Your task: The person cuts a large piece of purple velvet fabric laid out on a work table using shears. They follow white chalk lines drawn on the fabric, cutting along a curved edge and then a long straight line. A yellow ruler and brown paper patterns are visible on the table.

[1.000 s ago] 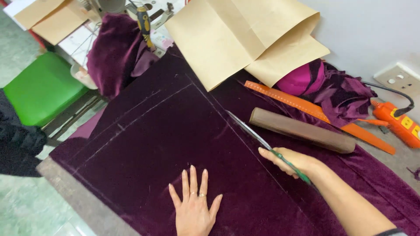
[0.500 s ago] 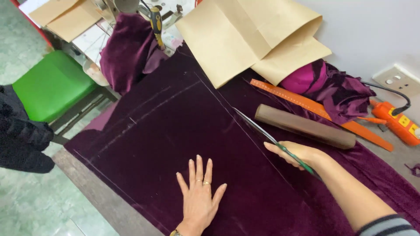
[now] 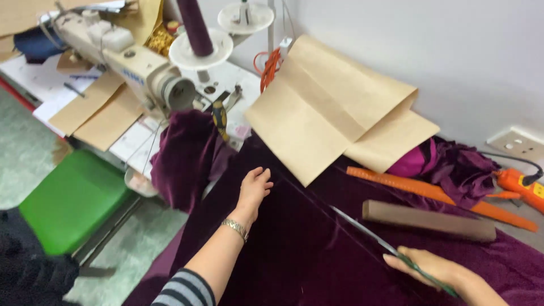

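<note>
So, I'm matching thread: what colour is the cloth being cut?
Deep purple velvet cloth, plain, no pattern; the head view shows it, under the left hand.

Small yellow label [image 3: 536,190] on orange tool [image 3: 520,183], far right; text illegible.

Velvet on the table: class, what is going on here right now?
A person is working on dark purple velvet spread over a table. The right hand holds scissors, blades lying along the cloth. The left hand reaches forward and rests on the velvet's far edge, near folded brown paper. A wooden block and an orange ruler lie on the cloth beyond the scissors. A sewing machine stands at the left, with a green stool below it.
</note>
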